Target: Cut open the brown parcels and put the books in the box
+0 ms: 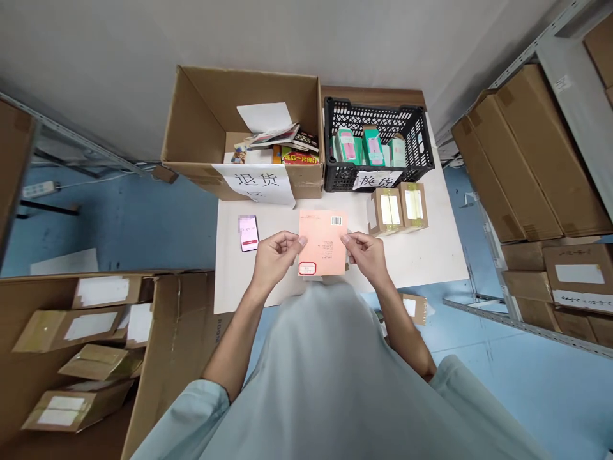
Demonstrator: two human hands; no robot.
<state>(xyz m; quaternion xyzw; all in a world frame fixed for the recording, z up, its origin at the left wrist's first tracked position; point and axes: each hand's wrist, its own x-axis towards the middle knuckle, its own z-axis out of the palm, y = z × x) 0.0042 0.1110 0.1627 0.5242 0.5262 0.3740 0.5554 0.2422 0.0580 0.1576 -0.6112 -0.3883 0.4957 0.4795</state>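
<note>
The white counter (431,259) carries a large cardboard box (201,115) at the back left and a black crate (338,179) beside it. Before the crate stand two small cartons (389,220). A pink book (320,236), its barcode face toward the person, is between the two hands, near the front edge of the counter. The left hand (278,252) pinches its left edge, thumb on top; the right hand (368,253) pinches its right edge in the same way. A phone (249,237) lies left of the left hand, apart from it.
</note>
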